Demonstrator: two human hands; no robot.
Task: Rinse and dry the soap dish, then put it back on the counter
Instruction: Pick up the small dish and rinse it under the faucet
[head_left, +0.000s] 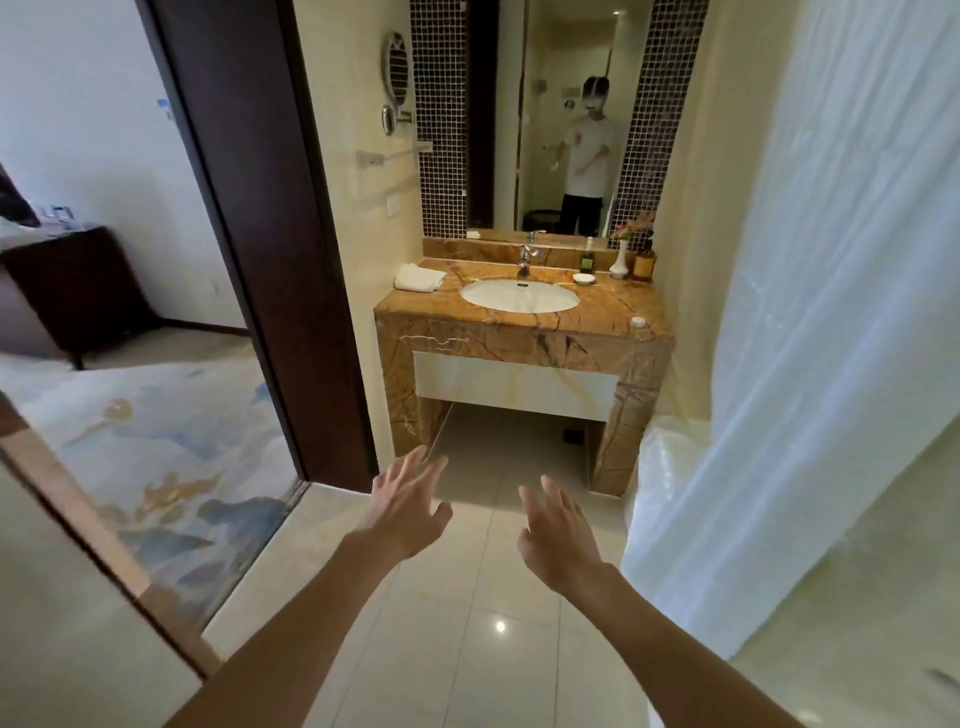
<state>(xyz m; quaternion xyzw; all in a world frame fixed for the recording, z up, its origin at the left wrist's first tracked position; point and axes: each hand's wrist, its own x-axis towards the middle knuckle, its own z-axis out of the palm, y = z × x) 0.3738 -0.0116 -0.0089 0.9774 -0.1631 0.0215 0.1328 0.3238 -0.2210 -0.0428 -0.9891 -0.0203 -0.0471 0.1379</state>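
A small white soap dish (584, 278) sits on the brown marble counter (613, 312), right of the faucet (525, 258) and behind the white oval sink (519, 296). A folded white towel (418, 277) lies on the counter's left end. My left hand (408, 501) and my right hand (558, 527) are stretched out low in front of me, fingers apart, holding nothing. Both are well short of the counter, over the tiled floor.
A dark bottle (587, 259), a white vase (618, 262) and a brown jar (643, 262) stand at the counter's back right; a small white lid (638, 322) lies near its front right. A white shower curtain (810, 338) hangs at right, a dark door frame (291, 260) at left. A mirror (561, 114) shows a person.
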